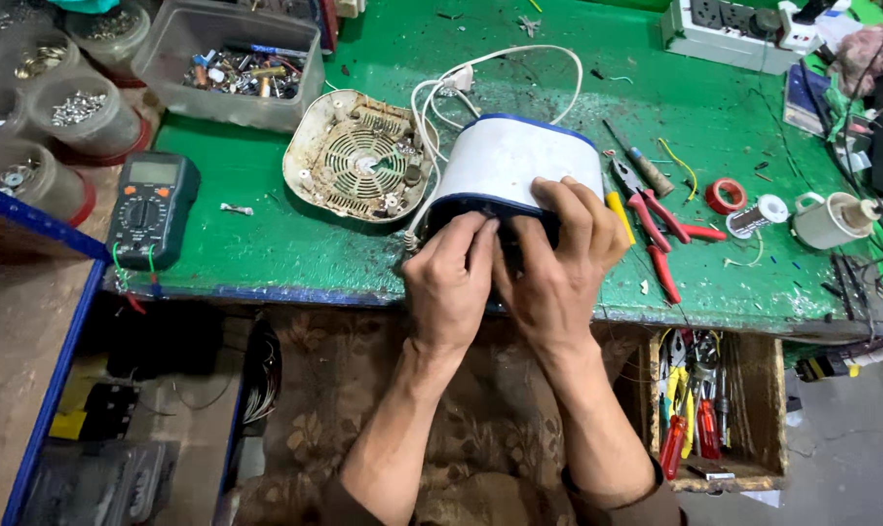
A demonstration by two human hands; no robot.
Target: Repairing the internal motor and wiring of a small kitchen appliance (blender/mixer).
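Observation:
A white appliance housing with blue rims (509,161) lies on its side on the green workbench (363,253), its open end facing me. My left hand (451,282) has its fingers at the dark opening. My right hand (558,258) grips the rim, fingers spread over the white wall and thumb inside. A white cable (480,68) loops behind the housing. A dirty cream round base plate with a vented grille (363,156) lies just left of the housing.
Red-handled pliers (656,224) and a screwdriver (641,161) lie right of the housing. A multimeter (152,206) sits at the left edge. Clear tubs of screws and parts (232,63) stand at back left. A power strip (733,29) is at back right, a tool drawer (719,409) below.

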